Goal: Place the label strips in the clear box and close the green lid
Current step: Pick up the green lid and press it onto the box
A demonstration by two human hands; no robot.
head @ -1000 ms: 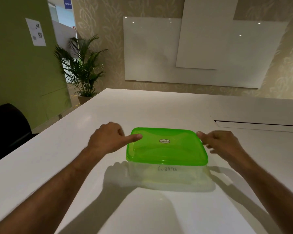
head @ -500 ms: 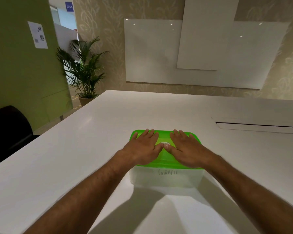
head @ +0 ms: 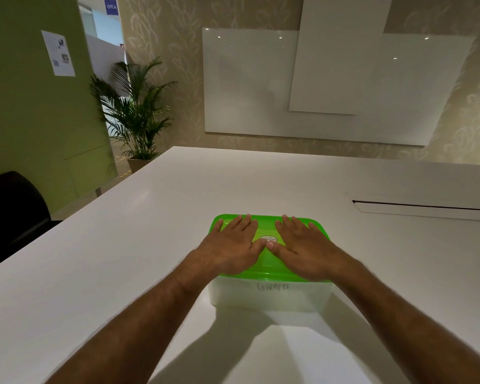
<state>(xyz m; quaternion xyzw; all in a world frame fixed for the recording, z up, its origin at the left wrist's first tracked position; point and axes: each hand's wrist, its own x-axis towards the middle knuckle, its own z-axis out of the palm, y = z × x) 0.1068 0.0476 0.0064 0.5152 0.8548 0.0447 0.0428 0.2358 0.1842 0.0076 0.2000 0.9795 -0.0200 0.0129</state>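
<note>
A clear box (head: 269, 296) with handwriting on its front wall stands on the white table, and the green lid (head: 267, 227) sits on top of it. My left hand (head: 232, 248) lies flat, palm down, on the lid's left half with fingers spread. My right hand (head: 302, 249) lies flat on the right half in the same way. The two thumbs nearly meet by the round sticker (head: 269, 239) at the lid's middle. Neither hand holds anything. I cannot make out label strips through the cloudy box walls.
The white table (head: 122, 259) reaches to the far wall, with a long cable slot (head: 424, 207) at the right. A black chair (head: 11, 209) stands off the left edge, and a potted palm (head: 135, 117) stands beyond the far left corner.
One second ago my hands were at the lid's left and right edges. They moved on top of the lid and now lie flat on it, hardly shifted over the last half second.
</note>
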